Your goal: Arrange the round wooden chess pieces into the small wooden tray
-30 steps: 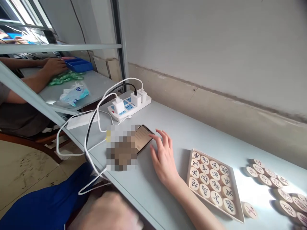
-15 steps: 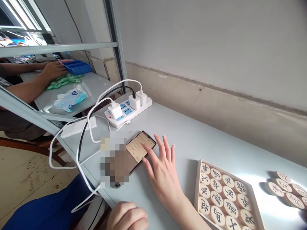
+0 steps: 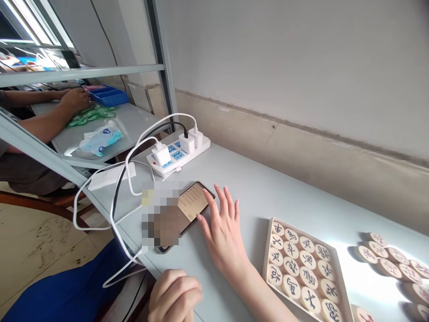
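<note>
Head camera: I see my right hand (image 3: 223, 232) reaching over the desk (image 3: 248, 179), palm down, fingers loosely spread and grasping nothing. The phone (image 3: 194, 201) lies flat on the desk just left of that hand, its lit screen facing up. My index fingertip is at the screen's right edge; I cannot tell whether it touches the glass or sits just above. A pixelated patch hides the phone's near left part.

My left hand (image 3: 176, 295) is at the desk's near edge, fingers curled into a loose fist; I cannot tell whether anything is inside.

To the right of my right forearm sits a shallow box (image 3: 342, 281), packed with round pieces (image 3: 308, 277) bearing black characters, in four rows of four. Farther right, loose pieces (image 3: 390, 267) with red marks cluster on the desk, and one more lies just beside the box's near right corner.

Beyond the phone, a white power strip (image 3: 181, 166) carries three chargers (image 3: 161, 154), with white and black cables looping left over the desk edge. At the far left, beyond the metal frame (image 3: 110, 70), a co-worker's hand (image 3: 76, 99) is beside a blue tray (image 3: 112, 96).
</note>
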Available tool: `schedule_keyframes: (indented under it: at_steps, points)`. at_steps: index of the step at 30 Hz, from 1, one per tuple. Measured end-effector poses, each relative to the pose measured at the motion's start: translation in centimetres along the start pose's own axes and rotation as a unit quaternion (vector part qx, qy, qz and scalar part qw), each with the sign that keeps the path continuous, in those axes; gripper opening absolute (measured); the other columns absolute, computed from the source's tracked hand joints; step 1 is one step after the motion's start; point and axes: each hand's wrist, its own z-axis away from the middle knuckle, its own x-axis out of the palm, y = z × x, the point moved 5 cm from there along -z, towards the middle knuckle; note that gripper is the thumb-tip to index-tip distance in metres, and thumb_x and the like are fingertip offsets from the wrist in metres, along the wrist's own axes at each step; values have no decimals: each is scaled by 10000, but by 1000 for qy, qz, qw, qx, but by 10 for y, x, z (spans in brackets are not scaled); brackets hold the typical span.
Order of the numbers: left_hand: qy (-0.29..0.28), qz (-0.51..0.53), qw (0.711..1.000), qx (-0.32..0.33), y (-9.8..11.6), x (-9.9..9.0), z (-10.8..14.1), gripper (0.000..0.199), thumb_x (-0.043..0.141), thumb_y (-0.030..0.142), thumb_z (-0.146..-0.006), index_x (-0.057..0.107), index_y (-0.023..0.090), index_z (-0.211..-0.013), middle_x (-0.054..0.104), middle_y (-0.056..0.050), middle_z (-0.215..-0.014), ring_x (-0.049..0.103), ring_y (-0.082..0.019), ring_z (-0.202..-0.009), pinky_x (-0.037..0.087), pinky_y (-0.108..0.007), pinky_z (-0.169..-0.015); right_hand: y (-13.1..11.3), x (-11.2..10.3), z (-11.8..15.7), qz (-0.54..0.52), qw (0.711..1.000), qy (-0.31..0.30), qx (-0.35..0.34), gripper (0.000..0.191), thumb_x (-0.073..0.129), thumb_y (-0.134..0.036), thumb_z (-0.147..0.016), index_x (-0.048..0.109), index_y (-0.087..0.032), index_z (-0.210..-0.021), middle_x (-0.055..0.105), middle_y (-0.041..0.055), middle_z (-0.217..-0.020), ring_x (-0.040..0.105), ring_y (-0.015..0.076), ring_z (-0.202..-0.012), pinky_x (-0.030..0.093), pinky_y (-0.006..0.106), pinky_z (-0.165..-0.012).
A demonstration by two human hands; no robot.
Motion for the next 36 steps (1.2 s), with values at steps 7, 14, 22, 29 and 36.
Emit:
schedule_keyframes:
  at_steps: [7,14,22,29,36]
  points:
    - [2,37,999,25,-6,0,4,299,384,-80,-744,557,162,-724,624,-35,-632,548,-135,-612,458,-259,-575,-7,0,1,44,998,-20,-28,455,323,-457,-973,438,-305,-1386,272,89,-1547,148,326,-1450,203,714,-1069]
    - [28,56,997,41,-6,2,4,269,376,-4,-805,545,174,-695,592,-38,-614,525,-147,-582,433,-268,-559,-8,0,2,54,998,-9,-31,480,265,-493,-976,431,-308,-1387,248,81,-1558,125,312,-1455,129,736,-1065]
    - [-62,36,997,-29,-9,5,-1,230,368,57,-858,540,193,-788,603,-30,-733,560,-165,-706,450,-286,-670,-14,-70,31,-81,979,178,-61,366,312,-290,-984,479,-227,-1303,413,115,-1423,363,203,-1343,378,425,-1055]
    - [-334,78,919,-197,-21,69,-39,368,395,389,-886,489,180,-1175,635,-41,-864,615,-182,-723,468,-287,-690,70,-163,131,113,992,46,44,217,522,-388,-906,626,-251,-1038,648,48,-1012,585,218,-943,473,383,-792]
    - [-473,114,867,-109,7,167,-81,479,525,544,-773,630,218,-1108,704,-73,-928,634,-257,-853,437,-275,-669,94,-162,190,192,977,50,82,494,583,-415,-880,467,-279,-1341,631,65,-1142,573,210,-1021,434,395,-868]
